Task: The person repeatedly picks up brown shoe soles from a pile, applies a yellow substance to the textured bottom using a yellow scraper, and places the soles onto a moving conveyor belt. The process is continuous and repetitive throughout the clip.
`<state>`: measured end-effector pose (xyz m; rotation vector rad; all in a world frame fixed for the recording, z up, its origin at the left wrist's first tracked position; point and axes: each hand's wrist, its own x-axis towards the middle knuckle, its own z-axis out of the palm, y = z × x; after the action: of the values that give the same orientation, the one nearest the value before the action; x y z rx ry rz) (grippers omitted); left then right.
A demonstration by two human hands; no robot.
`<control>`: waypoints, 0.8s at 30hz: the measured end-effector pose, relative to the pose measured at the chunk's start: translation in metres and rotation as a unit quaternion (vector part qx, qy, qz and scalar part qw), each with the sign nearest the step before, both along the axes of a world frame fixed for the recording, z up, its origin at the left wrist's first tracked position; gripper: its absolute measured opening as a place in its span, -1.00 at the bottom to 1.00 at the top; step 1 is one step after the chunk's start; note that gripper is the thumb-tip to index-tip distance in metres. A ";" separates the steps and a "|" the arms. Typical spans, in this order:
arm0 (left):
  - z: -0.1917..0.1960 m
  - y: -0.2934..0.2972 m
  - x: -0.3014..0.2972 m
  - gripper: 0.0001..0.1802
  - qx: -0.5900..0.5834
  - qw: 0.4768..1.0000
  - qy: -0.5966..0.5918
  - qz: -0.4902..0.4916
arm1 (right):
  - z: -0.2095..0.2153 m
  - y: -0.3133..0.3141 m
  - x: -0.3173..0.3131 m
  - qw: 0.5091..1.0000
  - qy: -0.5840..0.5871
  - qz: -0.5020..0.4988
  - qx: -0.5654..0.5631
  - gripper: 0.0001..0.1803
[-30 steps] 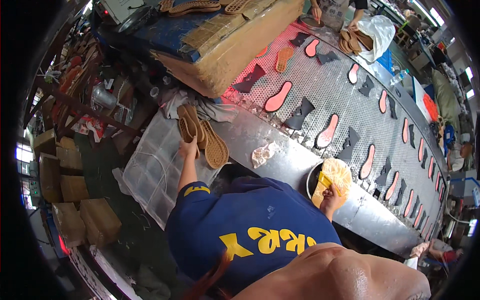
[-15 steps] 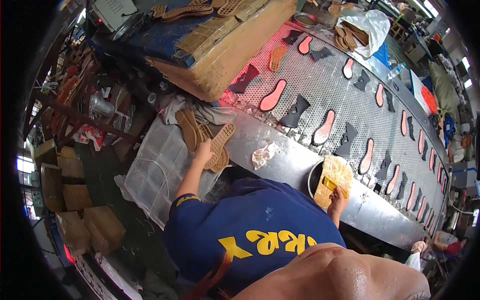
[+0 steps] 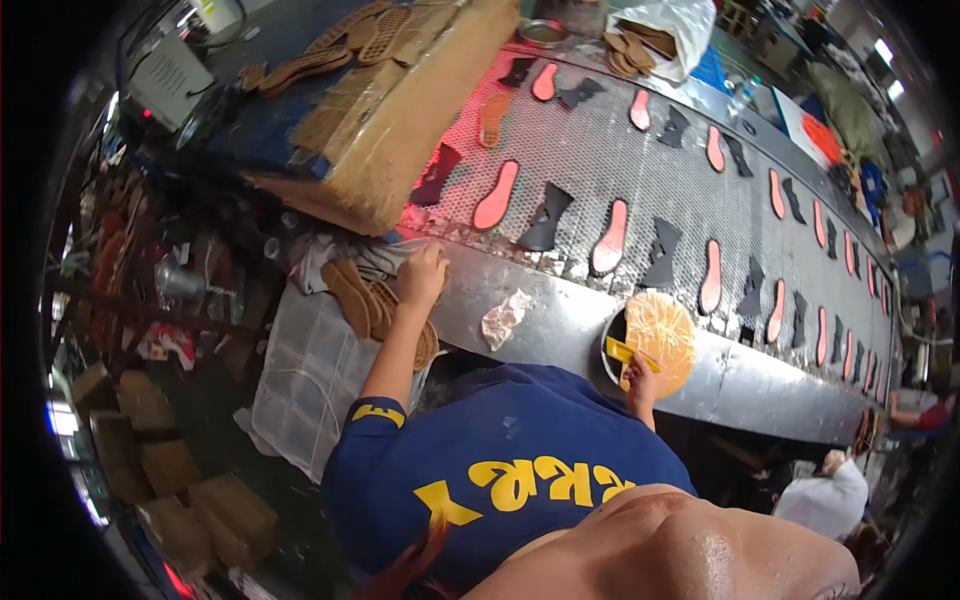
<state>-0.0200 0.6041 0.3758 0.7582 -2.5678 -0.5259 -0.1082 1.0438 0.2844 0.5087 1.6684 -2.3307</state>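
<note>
My left hand (image 3: pixel 424 274) is over the tan shoe soles at the left, its fingers curled. A tan sole edge (image 3: pixel 443 284) shows beside it; most of that sole is hidden under the hand. Other soles (image 3: pixel 348 298) lean together on a clear plastic bin (image 3: pixel 312 350). My right hand (image 3: pixel 641 378) grips a flat yellow-handled tool (image 3: pixel 622 351) over a dark-rimmed round pan (image 3: pixel 606 335). The tool's working end cannot be made out. A yellowish, crusted board (image 3: pixel 662 335) covers part of the pan.
A mesh conveyor (image 3: pixel 560 150) carries pink-faced soles (image 3: pixel 610 236) and black upper pieces (image 3: pixel 546 218). Crumpled paper (image 3: pixel 507 320) lies on the metal ledge (image 3: pixel 560 305). A large worn box (image 3: pixel 400 150) borders the conveyor; cardboard boxes (image 3: pixel 232 515) stand at lower left.
My left hand has moved forward and right, toward the metal ledge. My right hand has tilted the yellow-handled tool and shifted it over the pan's dark opening. The view has turned slightly.
</note>
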 end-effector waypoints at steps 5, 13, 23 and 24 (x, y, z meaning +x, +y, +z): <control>-0.004 -0.037 -0.015 -0.87 -0.194 0.970 0.147 -0.014 | 0.012 0.001 0.000 1.000 0.009 -0.025 0.003 -0.81; -0.062 -0.062 0.004 -0.70 -0.015 0.909 0.359 0.212 | -0.019 0.012 0.002 0.996 0.021 -0.084 0.010 -0.74; -0.153 0.011 -0.014 -0.73 0.143 0.977 0.158 -0.031 | 0.004 -0.004 0.001 0.723 0.346 0.098 0.591 -0.89; -0.147 0.020 -0.019 -0.73 0.130 0.985 0.099 -0.059 | -0.001 -0.003 0.003 0.696 0.346 0.109 0.619 -0.90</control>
<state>-0.0386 0.6239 0.2287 0.6034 -2.3955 -0.9393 -0.1054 1.0408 0.2835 -0.5004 3.2702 -0.8578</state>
